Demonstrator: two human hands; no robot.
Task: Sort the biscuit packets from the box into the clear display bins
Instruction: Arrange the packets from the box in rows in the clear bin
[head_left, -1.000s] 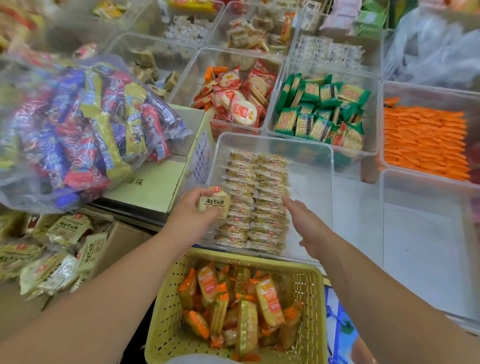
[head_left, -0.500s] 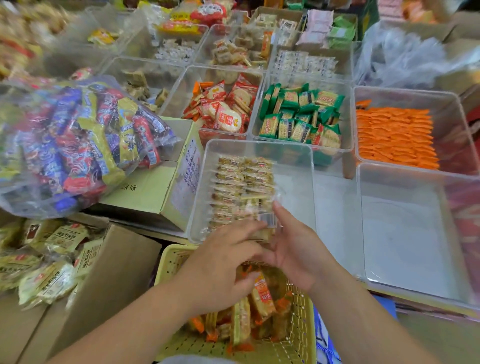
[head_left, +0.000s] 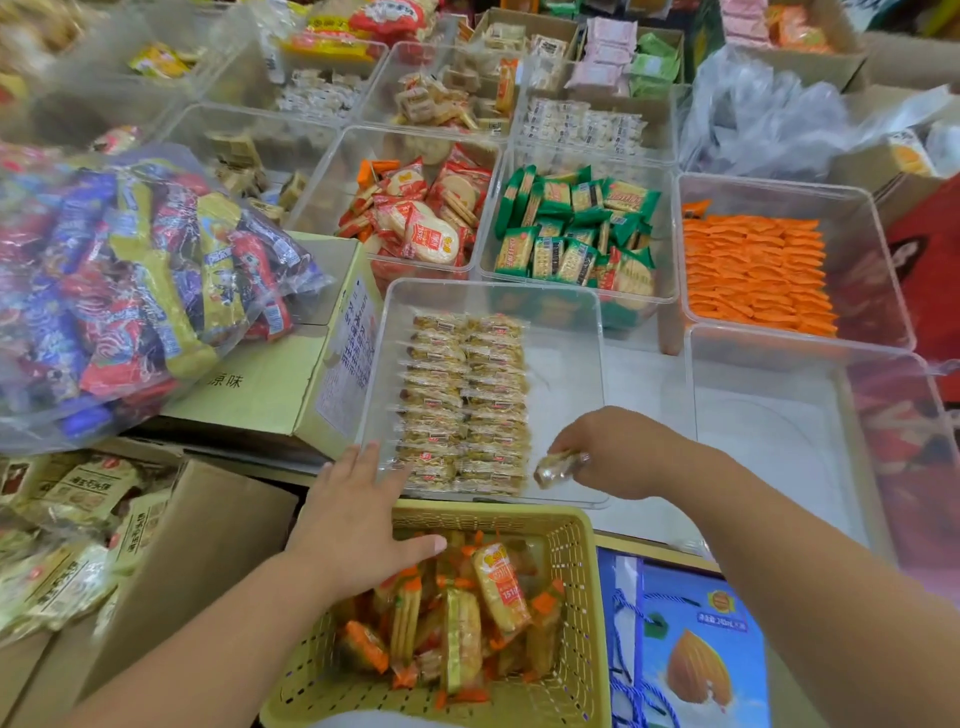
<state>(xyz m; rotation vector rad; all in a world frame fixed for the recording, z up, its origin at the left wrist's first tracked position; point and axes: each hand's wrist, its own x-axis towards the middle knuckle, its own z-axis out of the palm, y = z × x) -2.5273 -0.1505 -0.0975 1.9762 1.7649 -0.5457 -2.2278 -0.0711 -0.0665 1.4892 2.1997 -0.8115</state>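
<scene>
A clear display bin in front of me holds two neat rows of pale biscuit packets. My right hand pinches one small biscuit packet just right of the rows, low over the bin's near right corner. My left hand hovers flat with straight fingers over the bin's near left edge and the yellow basket, holding nothing. A cardboard box with pale packets sits at the lower left.
The yellow basket holds orange-edged packets. A big bag of mixed snacks lies on a green carton at left. Behind are bins of red, green and orange packets; another clear bin stands at right.
The left hand passed its packet to the right hand over the bin's near edge. The right hand now holds it beside the rows; the left hand has drawn back, flat.
</scene>
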